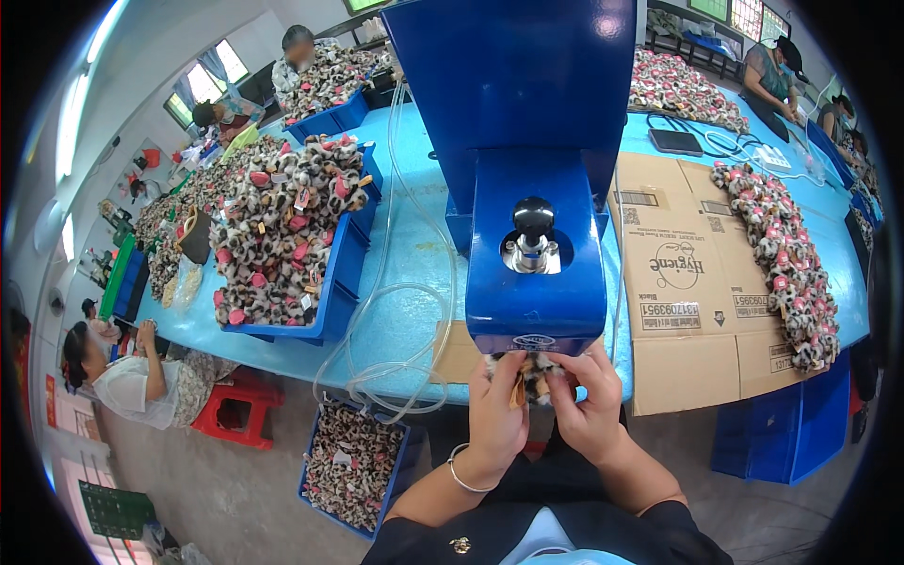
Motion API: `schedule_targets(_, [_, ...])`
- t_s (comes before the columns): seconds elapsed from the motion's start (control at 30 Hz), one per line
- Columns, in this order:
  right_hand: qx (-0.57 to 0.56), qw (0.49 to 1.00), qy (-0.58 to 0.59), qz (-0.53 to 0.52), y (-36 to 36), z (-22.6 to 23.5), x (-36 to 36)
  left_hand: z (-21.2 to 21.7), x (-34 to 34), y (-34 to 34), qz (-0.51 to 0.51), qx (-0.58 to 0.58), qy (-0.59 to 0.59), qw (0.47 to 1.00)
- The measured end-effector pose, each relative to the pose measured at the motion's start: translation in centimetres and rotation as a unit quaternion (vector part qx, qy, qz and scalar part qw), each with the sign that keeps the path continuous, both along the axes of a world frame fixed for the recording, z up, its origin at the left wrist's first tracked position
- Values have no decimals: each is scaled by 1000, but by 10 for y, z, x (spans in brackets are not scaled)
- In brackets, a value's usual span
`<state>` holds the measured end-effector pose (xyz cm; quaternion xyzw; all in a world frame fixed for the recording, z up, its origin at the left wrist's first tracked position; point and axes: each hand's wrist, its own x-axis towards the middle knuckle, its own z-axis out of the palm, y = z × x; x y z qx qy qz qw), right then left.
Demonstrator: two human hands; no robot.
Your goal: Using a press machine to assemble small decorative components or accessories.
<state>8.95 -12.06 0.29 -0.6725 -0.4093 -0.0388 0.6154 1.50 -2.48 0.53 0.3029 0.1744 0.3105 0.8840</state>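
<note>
Between my two hands is a small spotted plush toy, its fur white, black and brown with a tan piece on its left side. My left hand pinches its left side, and my right hand grips the right. Both hands are just under the front edge of a blue machine, whose overhang hides the toy's top and some fingertips. A black ball knob on a metal fitting sits in a round recess on the machine's upper face.
Left, a blue bin is heaped with plush pieces; another bin of them stands on the floor. Clear tubing coils on the blue table. Flattened cardboard lies right, with a row of plush toys. Several people work around.
</note>
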Motion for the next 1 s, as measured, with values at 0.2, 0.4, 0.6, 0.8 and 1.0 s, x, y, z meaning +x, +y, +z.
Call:
schedule_targets(0.2, [2, 1000, -16, -3, 0, -1, 1, -2, -1, -1, 9, -5, 1, 1000])
schedule_targets(0.4, [-1, 1000, -13, -5, -1, -1, 1, -2, 0, -1, -7, -5, -10, 1000])
schedule_targets(0.6, [11, 1000, -9, -2, -5, -1, 1, 5, 3, -4, -13, 0, -2, 1000])
schedule_targets(0.8, [8, 1000, -10, -18, -10, -1, -1, -5, 1, -3, -41, 7, 13, 999])
schedule_targets(1.0, [17, 1000, -12, -22, -9, -2, -1, -4, 4, 0, -44, 9, -1, 999])
